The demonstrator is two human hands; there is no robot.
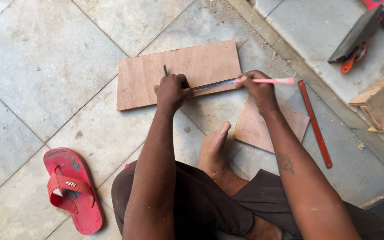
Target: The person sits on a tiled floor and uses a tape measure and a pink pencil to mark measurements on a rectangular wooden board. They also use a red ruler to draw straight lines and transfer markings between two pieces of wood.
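A rectangular plywood board [174, 71] lies flat on the stone floor ahead of me. My left hand [172, 91] presses a metal try square [214, 83] onto the board's near edge. My right hand [258, 89] holds a pink pencil [272, 81], its tip at the square's blade near the board's right end. A smaller plywood piece [254, 129] with pencil lines lies under my right wrist. My bare foot [213, 149] rests on the floor between my arms.
A red flip-flop [70, 189] lies at the lower left. A red hacksaw blade [315, 124] lies right of the small piece. A wooden block [381, 100] and a grey tool with an orange handle [356, 40] sit at the upper right beyond a stone ledge.
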